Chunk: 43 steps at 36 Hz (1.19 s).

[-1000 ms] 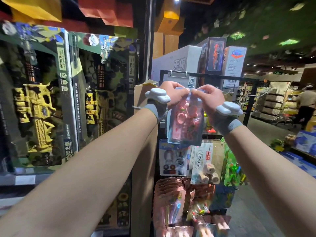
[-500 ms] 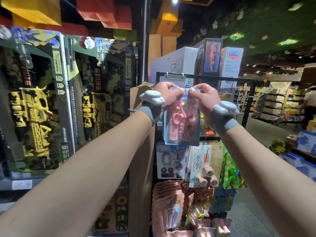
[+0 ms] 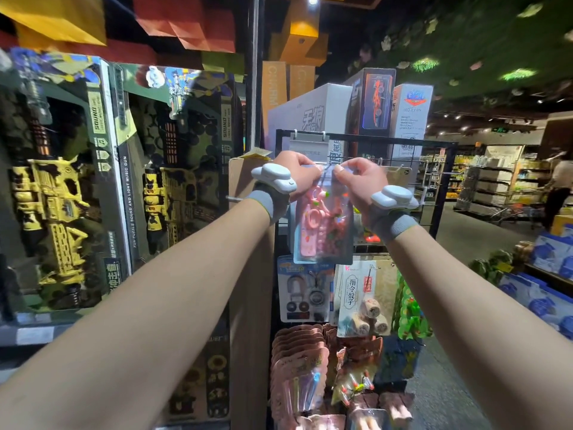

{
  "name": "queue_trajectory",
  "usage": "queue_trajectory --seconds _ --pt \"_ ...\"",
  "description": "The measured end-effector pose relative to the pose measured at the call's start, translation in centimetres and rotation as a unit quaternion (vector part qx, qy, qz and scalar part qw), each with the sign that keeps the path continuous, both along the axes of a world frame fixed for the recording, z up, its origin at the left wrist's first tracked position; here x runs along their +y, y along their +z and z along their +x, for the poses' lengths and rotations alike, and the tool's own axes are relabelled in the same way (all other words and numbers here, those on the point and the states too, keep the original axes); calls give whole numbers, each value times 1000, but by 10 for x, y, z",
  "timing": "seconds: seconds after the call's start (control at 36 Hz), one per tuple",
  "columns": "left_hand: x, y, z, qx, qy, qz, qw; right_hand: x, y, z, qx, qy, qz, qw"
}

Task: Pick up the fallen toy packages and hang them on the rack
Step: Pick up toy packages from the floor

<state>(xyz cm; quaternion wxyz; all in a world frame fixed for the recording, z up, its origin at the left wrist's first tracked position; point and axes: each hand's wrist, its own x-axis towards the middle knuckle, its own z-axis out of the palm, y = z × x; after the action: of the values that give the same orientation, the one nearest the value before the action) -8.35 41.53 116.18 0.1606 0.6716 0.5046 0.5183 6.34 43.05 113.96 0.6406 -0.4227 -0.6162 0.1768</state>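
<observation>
- Hands come first in the head view: my left hand (image 3: 296,170) and my right hand (image 3: 356,181) are both stretched out in front of me. They are near the middle of the picture, a bit toward 12 o'clock.
- My left hand pinches the top left corner of the pink toy pack (image 3: 322,225), with its fingers curled tight on it.
- My right hand pinches the top right corner of the same pack, and its thumb shows at the front.
- My two hands are just beside each other at the top of the pack.
- The pink toy pack hangs down from my fingers toward 6 o'clock. It is see-through, with pink toys inside.
- The pack is right in front of the black wire rack (image 3: 446,181), near the top bar. I cannot tell if it is on a hook.
- Each wrist has a grey band with a white gadget on it: the left wrist gadget (image 3: 273,178) and the right wrist gadget (image 3: 393,197).
- At 6 o'clock from my pack, a magnet toy pack (image 3: 302,290) hangs on the rack. A dice pack (image 3: 359,301) is at its 3 o'clock, and a green toy (image 3: 409,305) is further that way.
- Lower down at 6 o'clock hang rows of pink packs (image 3: 297,364).
- At 9 o'clock stand big toy gun boxes (image 3: 59,193) with yellow guns inside.
- At 12 o'clock, behind the top of the rack, stands a white box (image 3: 310,116).
- Far off at 3 o'clock, a person (image 3: 558,193) stands by shop shelves.
</observation>
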Motion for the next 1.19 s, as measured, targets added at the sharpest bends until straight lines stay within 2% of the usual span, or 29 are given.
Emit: queue_trajectory --seconds 0.33,0.58,0.89,1.0,1.06,1.19 --pt "4 8 -6 141 80 62 985 6 1 4 -18 -22 -21 999" --pt "10 8 -5 179 103 52 977 8 -1 8 10 -26 -48 998" --pt "7 -18 -11 72 126 86 986 -7 -16 9 -29 -102 -41 993" --pt "-16 -36 -23 51 99 71 991 -30 -23 2 -39 -146 -56 987" --pt "-32 -45 -30 69 79 70 992 -45 -26 -2 -46 -160 -67 984" --pt "-80 -95 -51 192 -6 -19 981 -96 -68 -21 -82 -199 -113 970"
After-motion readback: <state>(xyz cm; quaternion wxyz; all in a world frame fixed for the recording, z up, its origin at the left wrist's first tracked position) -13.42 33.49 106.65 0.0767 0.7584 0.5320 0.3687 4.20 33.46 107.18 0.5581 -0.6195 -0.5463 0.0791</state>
